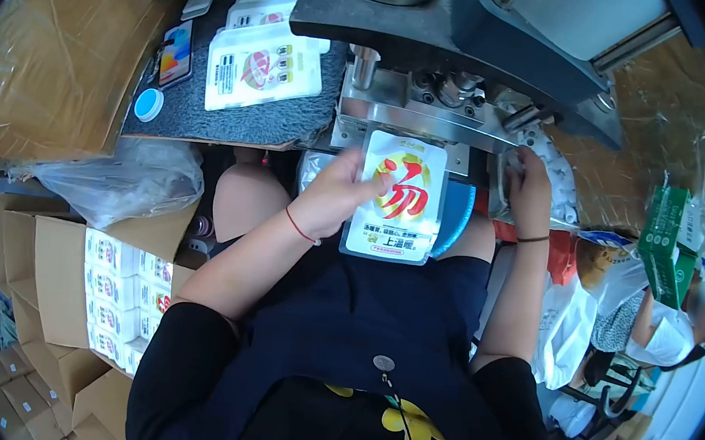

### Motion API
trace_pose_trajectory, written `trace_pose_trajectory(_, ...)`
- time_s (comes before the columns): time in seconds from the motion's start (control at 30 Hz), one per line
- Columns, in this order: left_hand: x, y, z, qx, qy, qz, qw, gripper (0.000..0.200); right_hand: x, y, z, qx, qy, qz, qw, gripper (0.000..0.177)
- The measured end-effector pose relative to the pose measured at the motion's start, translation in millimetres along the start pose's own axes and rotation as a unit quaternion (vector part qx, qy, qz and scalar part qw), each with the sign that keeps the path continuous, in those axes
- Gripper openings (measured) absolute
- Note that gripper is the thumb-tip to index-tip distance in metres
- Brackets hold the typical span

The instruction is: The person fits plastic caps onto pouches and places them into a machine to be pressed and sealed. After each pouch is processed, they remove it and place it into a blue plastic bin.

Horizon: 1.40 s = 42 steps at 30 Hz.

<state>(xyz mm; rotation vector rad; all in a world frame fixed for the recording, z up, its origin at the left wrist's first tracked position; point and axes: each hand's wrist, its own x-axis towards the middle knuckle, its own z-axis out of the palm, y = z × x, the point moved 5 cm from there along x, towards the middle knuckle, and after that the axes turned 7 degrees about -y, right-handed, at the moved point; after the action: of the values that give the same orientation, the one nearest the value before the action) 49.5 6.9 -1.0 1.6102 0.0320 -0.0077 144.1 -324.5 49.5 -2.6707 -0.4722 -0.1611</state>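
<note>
My left hand (pixel 343 189) grips a flat white pouch (pixel 394 233), with the thumb lying across its front. Large red lettering and a yellow-green print cover the pouch's face. Its top edge sits right at the front of the sealing machine's metal jaws (pixel 428 118). To the right, my right hand (pixel 530 191) is raised beside the jaws, fingers curled at the edge of a holder of small white plastic pieces (pixel 556 177). What those fingers hold, I cannot tell.
A stack of printed pouches (pixel 265 73) lies on the grey mat (pixel 183 116), near a phone (pixel 177 54) and a blue-topped round lid (pixel 149 104). At lower left stands an open carton (pixel 63 275) of packed pouches. A green box (pixel 664 240) and another person (pixel 663 334) are at right.
</note>
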Motion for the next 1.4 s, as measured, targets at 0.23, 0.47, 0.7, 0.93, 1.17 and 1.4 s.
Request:
trace_pose_trajectory(0.23,39,30,-111,0.685,0.084,0.121,0.713,0.063,-8,-24,-20,-0.017,0.09,-0.056,0.994,0.025)
trace_pose_trajectory(0.47,-42,33,-87,0.372,0.121,0.164,0.906,0.023,-41,-95,-27,0.104,0.059,-0.071,0.99,0.015)
trace_pose_trajectory(0.7,-46,40,-10,0.138,-0.095,0.022,0.986,0.028,-20,-164,-15,0.377,-0.037,-0.079,0.922,0.012)
trace_pose_trajectory(0.93,-59,27,44,-0.189,-0.256,-0.147,0.937,0.031,-9,-159,-24,0.182,-0.135,-0.238,0.944,0.016)
trace_pose_trajectory(1.17,-51,6,58,-0.278,-0.274,-0.192,0.9,0.031,3,-85,-45,-0.175,0.005,-0.111,0.978,0.027)
trace_pose_trajectory(1.4,1,7,32,-0.361,-0.238,-0.164,0.887,0.04,12,-4,1,-0.146,-0.041,-0.065,0.986,0.028)
